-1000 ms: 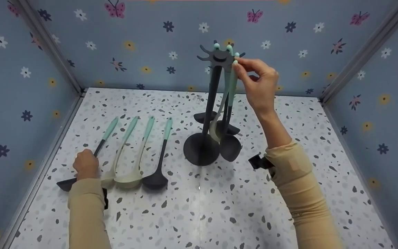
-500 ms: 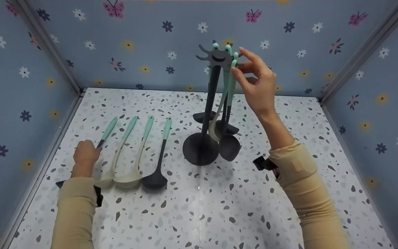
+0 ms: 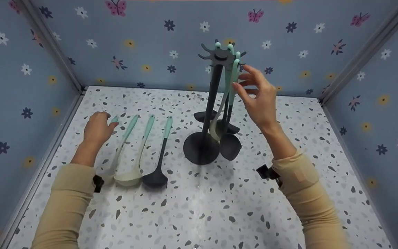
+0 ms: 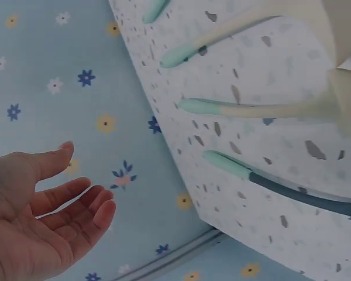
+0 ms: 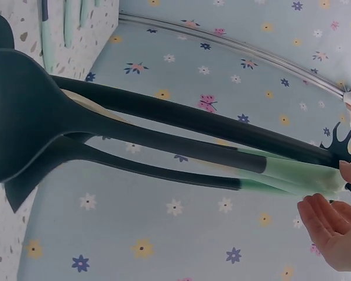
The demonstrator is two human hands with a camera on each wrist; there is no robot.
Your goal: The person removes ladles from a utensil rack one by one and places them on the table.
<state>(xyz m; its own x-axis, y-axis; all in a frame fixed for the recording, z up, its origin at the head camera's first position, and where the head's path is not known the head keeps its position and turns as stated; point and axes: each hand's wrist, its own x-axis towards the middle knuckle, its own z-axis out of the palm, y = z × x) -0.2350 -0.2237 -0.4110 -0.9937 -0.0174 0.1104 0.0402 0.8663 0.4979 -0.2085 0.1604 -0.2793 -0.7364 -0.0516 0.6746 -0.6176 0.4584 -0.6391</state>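
Observation:
My left hand (image 3: 97, 128) hovers over the handle end of the leftmost black ladle (image 4: 281, 190), fingers loosely bent and holding nothing. That ladle lies mostly hidden under my arm in the head view. Beside it lie two cream ladles (image 3: 146, 138) (image 3: 123, 138) and another black ladle (image 3: 155, 178), all with mint handles. My right hand (image 3: 259, 98) is at the mint handle of a black ladle (image 3: 230, 147) hanging from the black utensil stand (image 3: 220, 57). Its thumb is right at the handle, and the other fingers are relaxed and spread.
Several utensils hang on the stand, including a cream one (image 3: 214, 129) behind the front ladle. The stand's round base (image 3: 200, 152) rests on the speckled table (image 3: 199, 207). Flowered panels (image 3: 171, 34) enclose the back and sides.
My left hand has let go of the leftmost ladle's stem and moved up towards its handle end. My right hand has loosened from the hooks and slid down along the hanging handle.

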